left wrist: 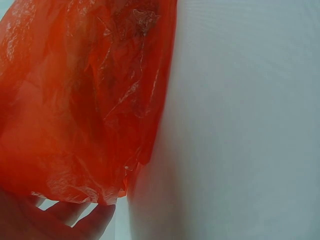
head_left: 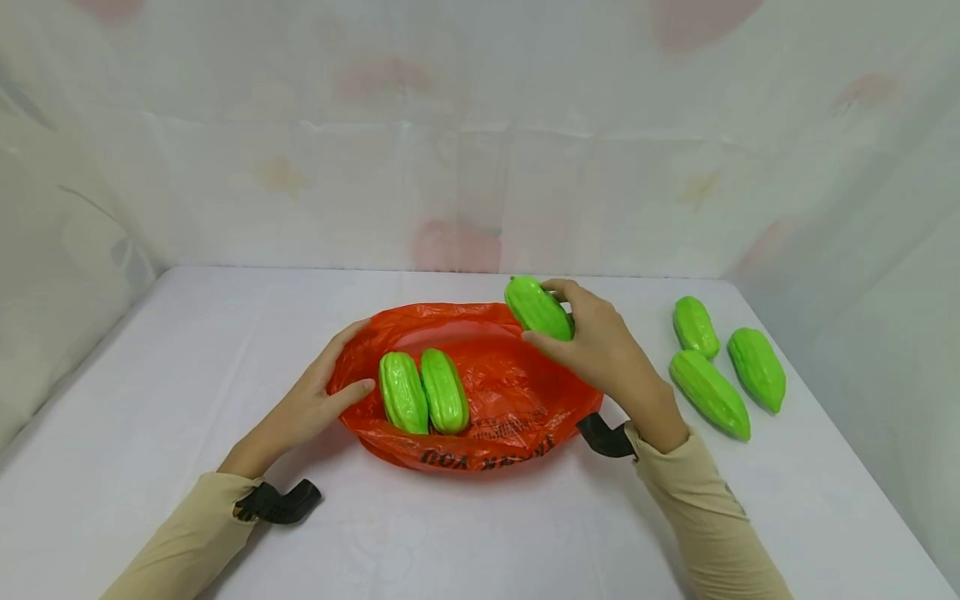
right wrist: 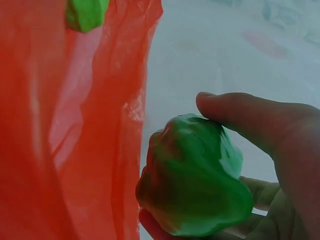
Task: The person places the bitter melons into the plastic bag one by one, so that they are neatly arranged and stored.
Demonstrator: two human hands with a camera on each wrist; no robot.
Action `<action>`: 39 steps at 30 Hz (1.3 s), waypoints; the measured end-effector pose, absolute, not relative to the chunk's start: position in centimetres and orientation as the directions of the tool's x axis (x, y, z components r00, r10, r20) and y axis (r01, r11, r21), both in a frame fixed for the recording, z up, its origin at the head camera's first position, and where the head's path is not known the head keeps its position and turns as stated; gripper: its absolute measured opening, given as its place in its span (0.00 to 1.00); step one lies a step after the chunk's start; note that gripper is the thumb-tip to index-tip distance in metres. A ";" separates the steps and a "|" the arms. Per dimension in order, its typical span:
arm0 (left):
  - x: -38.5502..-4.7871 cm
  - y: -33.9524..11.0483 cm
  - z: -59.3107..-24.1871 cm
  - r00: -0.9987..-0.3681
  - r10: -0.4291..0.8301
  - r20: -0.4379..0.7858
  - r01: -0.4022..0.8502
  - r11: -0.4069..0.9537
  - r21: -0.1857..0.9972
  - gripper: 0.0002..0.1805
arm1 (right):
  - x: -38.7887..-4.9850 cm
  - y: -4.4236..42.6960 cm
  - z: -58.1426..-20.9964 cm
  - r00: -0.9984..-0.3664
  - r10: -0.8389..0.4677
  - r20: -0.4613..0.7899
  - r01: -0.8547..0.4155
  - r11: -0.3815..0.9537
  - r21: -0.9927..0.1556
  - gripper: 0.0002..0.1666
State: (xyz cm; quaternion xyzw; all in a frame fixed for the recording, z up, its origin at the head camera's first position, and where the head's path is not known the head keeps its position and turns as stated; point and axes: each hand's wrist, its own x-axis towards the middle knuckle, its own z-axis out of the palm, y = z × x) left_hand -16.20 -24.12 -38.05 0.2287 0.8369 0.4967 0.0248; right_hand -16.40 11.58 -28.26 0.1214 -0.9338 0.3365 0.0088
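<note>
A red plastic bag (head_left: 517, 375) with dark printed lettering lies on the table with its mouth spread wide. Two green ridged gourds (head_left: 403, 392) rest side by side in its left part. My left hand (head_left: 315, 400) holds the bag's left rim, thumb on the inner side and fingers around the outside; in the left wrist view its fingertips (left wrist: 97, 220) are partly hidden by the plastic. Above the bag's far right rim, my right hand (head_left: 600, 337) grips another green ridged gourd (head_left: 536, 307) between thumb and fingers. The right wrist view shows this held gourd (right wrist: 195, 180) end-on, beside the bag.
Three more green gourds lie on the right of the table: a small one (head_left: 696, 327), a long one (head_left: 710, 393) and one (head_left: 757, 369) near the right edge. Pale patterned sheeting (head_left: 480, 167) hangs behind the white table (head_left: 480, 533) and along both sides.
</note>
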 end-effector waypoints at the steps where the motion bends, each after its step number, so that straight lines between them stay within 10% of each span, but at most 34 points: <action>1: -16.2 -24.1 -38.0 -0.894 0.408 0.187 0.359 0.401 0.843 0.41 | -16.4 11.5 -28.4 -0.970 -0.223 0.096 -0.233 0.745 -0.625 0.40; 39: -16.3 -24.1 -38.1 -0.893 0.406 0.193 0.361 0.394 0.845 0.41 | -15.5 7.5 -31.1 -0.942 -0.335 -0.005 -0.239 0.685 -0.688 0.38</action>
